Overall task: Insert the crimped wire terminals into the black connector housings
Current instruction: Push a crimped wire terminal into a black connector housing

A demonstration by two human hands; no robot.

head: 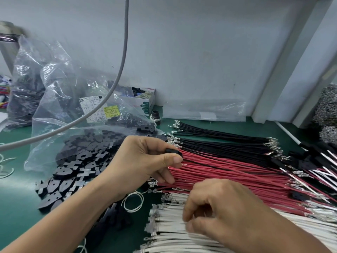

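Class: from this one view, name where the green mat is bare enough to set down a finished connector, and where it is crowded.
Bare mat lies left of the loose housing pile, below the plastic bag. A narrow strip runs between the black wires and the wall. Crowded: the red wires and white wires, under both hands.

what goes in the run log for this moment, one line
left hand: pinches black housing | right hand: fingers curled at white wires, grasp unclear | red wires: on mat
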